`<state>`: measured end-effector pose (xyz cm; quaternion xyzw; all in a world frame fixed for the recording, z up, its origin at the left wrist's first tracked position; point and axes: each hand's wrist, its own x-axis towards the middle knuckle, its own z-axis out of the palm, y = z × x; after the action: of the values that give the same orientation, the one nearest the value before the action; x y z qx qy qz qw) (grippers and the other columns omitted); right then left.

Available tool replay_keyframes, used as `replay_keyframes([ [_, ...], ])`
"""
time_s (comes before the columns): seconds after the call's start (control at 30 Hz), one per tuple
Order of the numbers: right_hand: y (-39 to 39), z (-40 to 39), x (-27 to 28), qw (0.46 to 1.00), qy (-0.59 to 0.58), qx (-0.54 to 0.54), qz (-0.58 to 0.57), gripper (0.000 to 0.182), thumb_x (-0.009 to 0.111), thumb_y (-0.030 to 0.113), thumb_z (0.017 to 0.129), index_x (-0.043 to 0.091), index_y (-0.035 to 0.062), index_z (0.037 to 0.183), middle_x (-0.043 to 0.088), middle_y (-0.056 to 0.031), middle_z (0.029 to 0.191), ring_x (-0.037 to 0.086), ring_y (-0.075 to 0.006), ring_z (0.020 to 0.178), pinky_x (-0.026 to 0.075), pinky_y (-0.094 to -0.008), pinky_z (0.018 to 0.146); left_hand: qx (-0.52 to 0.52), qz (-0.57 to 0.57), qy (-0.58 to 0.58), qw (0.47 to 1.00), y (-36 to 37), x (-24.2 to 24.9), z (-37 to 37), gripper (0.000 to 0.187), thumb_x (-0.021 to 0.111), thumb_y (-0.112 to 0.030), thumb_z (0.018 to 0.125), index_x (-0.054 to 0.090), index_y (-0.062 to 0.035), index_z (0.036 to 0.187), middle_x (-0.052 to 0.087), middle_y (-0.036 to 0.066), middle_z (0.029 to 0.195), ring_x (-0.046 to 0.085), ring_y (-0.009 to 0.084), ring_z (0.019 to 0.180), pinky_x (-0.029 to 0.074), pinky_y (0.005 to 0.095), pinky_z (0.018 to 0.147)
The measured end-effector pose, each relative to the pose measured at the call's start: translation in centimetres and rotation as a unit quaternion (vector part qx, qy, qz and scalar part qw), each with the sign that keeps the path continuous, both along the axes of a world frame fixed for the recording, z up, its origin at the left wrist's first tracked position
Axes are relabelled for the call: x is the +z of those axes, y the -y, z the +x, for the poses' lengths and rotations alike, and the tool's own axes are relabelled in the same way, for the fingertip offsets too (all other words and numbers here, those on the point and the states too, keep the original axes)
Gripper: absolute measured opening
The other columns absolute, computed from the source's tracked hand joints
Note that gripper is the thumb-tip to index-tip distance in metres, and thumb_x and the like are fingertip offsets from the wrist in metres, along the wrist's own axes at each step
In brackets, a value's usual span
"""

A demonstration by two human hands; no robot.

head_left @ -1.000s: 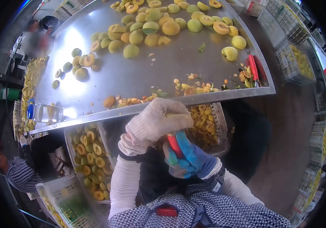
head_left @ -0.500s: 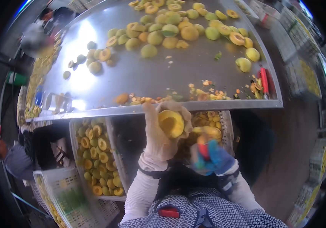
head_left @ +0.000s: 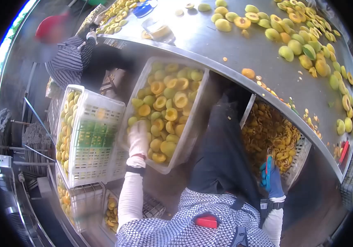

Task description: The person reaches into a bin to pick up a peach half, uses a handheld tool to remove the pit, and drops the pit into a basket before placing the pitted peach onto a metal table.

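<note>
My left hand, in a pale glove, reaches over the near left edge of a plastic crate filled with halved yellow-green peaches. Its fingers look stretched out over the fruit, somewhat blurred, and no fruit shows in them. My right hand, in a blue glove, is closed round a small red tool whose working end is hard to make out. It hangs by the near edge of a second crate holding peach scraps and pieces.
A metal table bears whole and halved peaches, scraps along its raised edge, and a red-handled tool. White crates of fruit are stacked at left. A person in a striped top works beyond them.
The view has swung left. My left hand has gone from holding a hollowed peach half by the table edge to the crate of halves. My right hand has lowered, still gripping the red tool.
</note>
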<state>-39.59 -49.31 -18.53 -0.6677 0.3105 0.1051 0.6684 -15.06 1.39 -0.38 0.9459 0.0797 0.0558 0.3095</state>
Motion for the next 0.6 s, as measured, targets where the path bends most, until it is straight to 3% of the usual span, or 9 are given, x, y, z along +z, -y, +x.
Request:
replay_keyframes([
  [0.07, -0.5, 0.9, 0.3, 1.000, -0.004, 0.013, -0.018, 0.061, 0.052, 0.074, 0.098, 0.058, 0.0145, 0.087, 0.043, 0.0047, 0.059, 0.037, -0.0100, 0.040, 0.032, -0.0283, 0.039, 0.116, 0.107, -0.053, 0.986, -3.1, -0.7, 1.0, 0.041, 0.055, -0.037, 0.103, 0.068, -0.0064, 0.126, 0.062, 0.025, 0.136, 0.058, 0.0412, 0.127, 0.048, 0.0440, 0.103],
  [0.1, -0.6, 1.1, 0.9, 1.000, -0.014, 0.015, -0.021, 0.060, 0.052, 0.073, 0.098, 0.058, 0.0146, 0.086, 0.043, 0.0047, 0.059, 0.037, -0.0099, 0.041, 0.031, -0.0282, 0.039, 0.119, 0.103, -0.053, 0.986, -5.0, -2.6, 1.3, 0.041, 0.055, -0.037, 0.103, 0.068, -0.0064, 0.126, 0.062, 0.025, 0.136, 0.058, 0.0412, 0.127, 0.048, 0.0440, 0.103],
  [0.17, -1.3, 2.1, 3.4, 0.999, -0.053, -0.011, -0.006, 0.059, 0.053, 0.072, 0.099, 0.057, 0.0147, 0.086, 0.042, 0.0048, 0.059, 0.036, -0.0097, 0.041, 0.030, -0.0279, 0.039, 0.017, 0.300, -0.068, 0.951, -8.2, -6.8, 1.9, 0.048, 0.055, -0.043, 0.102, 0.069, -0.0058, 0.127, 0.069, 0.026, 0.121, 0.064, 0.0422, 0.117, 0.050, 0.0464, 0.101],
  [0.2, -1.4, 2.4, 4.5, 0.996, -0.078, -0.032, 0.003, 0.058, 0.053, 0.071, 0.099, 0.057, 0.0148, 0.085, 0.042, 0.0049, 0.059, 0.036, -0.0096, 0.041, 0.030, -0.0278, 0.039, -0.061, 0.341, -0.137, 0.928, -8.2, -5.9, 1.8, 0.050, 0.057, -0.044, 0.100, 0.065, -0.0087, 0.134, 0.067, 0.026, 0.126, 0.063, 0.0420, 0.120, 0.050, 0.0466, 0.101],
  [0.27, -1.6, 2.6, 6.0, 0.991, -0.115, -0.070, 0.017, 0.057, 0.053, 0.070, 0.099, 0.057, 0.0149, 0.084, 0.041, 0.0050, 0.058, 0.036, -0.0094, 0.041, 0.029, -0.0275, 0.039, -0.001, 0.276, -0.124, 0.953, -7.2, -3.8, 3.6, 0.049, 0.058, -0.041, 0.100, 0.063, -0.0105, 0.138, 0.064, 0.026, 0.131, 0.061, 0.0421, 0.122, 0.050, 0.0466, 0.102],
  [0.33, -2.0, 2.9, 6.7, 0.985, -0.144, -0.097, 0.013, 0.056, 0.053, 0.069, 0.100, 0.057, 0.0150, 0.084, 0.041, 0.0051, 0.058, 0.035, -0.0092, 0.041, 0.028, -0.0272, 0.039, 0.055, 0.087, -0.042, 0.994, -5.1, -0.2, 5.9, 0.050, 0.064, -0.031, 0.097, 0.060, -0.0122, 0.143, 0.061, 0.025, 0.136, 0.059, 0.0416, 0.127, 0.049, 0.0463, 0.105],
  [0.43, -2.5, 3.2, 6.2, 0.974, -0.181, -0.138, -0.022, 0.055, 0.053, 0.067, 0.101, 0.056, 0.0152, 0.082, 0.038, 0.0057, 0.057, 0.034, -0.0083, 0.042, 0.027, -0.0266, 0.039, 0.041, 0.138, 0.050, 0.988, -6.6, -1.8, 11.4, 0.053, 0.069, -0.026, 0.094, 0.060, -0.0089, 0.143, 0.066, 0.025, 0.130, 0.061, 0.0421, 0.124, 0.049, 0.0460, 0.106],
  [0.5, -2.6, 3.5, 6.3, 0.975, -0.181, -0.122, -0.026, 0.054, 0.053, 0.066, 0.102, 0.056, 0.0160, 0.082, 0.038, 0.0063, 0.057, 0.034, -0.0080, 0.042, 0.026, -0.0264, 0.039, -0.035, 0.197, -0.073, 0.977, -6.5, -1.6, 14.1, 0.054, 0.071, -0.030, 0.092, 0.061, -0.0040, 0.138, 0.068, 0.025, 0.126, 0.062, 0.0405, 0.124, 0.049, 0.0453, 0.105],
  [0.6, -2.5, 3.7, 7.7, 0.974, -0.195, -0.118, -0.009, 0.049, 0.052, 0.060, 0.105, 0.060, 0.0157, 0.085, 0.042, 0.0070, 0.059, 0.037, -0.0069, 0.045, 0.028, -0.0264, 0.041, -0.033, 0.187, -0.084, 0.978, -5.9, -0.8, 15.5, 0.051, 0.071, -0.031, 0.092, 0.063, -0.0025, 0.134, 0.070, 0.025, 0.124, 0.065, 0.0393, 0.122, 0.051, 0.0440, 0.102],
])
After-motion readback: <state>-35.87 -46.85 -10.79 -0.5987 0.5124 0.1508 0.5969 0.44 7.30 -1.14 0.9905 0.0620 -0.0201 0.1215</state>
